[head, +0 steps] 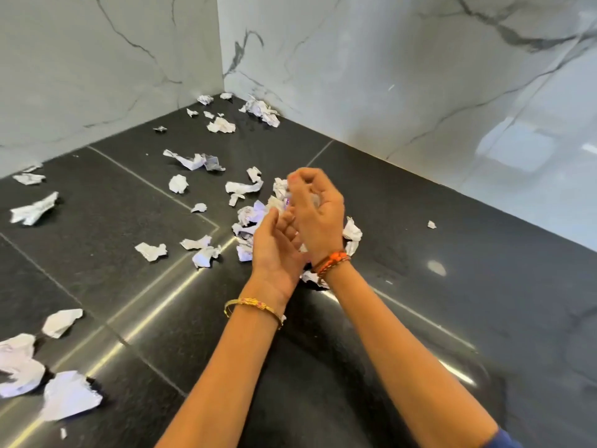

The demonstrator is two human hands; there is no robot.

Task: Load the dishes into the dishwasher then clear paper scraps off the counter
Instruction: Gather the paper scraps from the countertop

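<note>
Crumpled white paper scraps lie scattered over a black stone counter (436, 318). A gathered heap of scraps (248, 218) sits in the middle, partly hidden behind my hands. My left hand (274, 250) is cupped with fingers apart against the heap's near side. My right hand (318, 215) hovers over the heap, fingers curled and blurred, with paper between them. More scraps lie by the corner (261, 109), at mid-left (195, 161) and at the near left (69, 394). No dishes or dishwasher are in view.
Marble walls (403, 76) close the counter at the back and right, meeting in a corner. A lone small scrap (431, 224) lies to the right. The counter's right and near-right parts show bare black stone.
</note>
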